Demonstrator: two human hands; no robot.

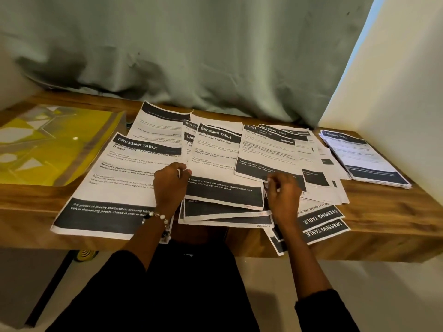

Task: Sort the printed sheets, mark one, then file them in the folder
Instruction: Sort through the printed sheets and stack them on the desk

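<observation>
Flat matte printed sheets (223,164), glossy yellow folder (55,144), wood-grain shelf (383,212)

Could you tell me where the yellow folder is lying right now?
In the head view, the yellow folder lies flat at the far left of the wooden table, just left of the spread printed sheets.

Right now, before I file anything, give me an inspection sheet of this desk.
Surface: wooden shelf-desk, mostly covered by paper.
Job's things: printed sheets fanned and overlapping at centre; some overhang the front edge; neat stack at right; yellow folder lying flat at left.
Clutter: nothing seen; no pen visible.
Grips: left hand pinching a sheet edge; right hand fingering sheet edges.
Cables: nothing seen.
Surroundings: green curtain behind, white wall at right.
</observation>
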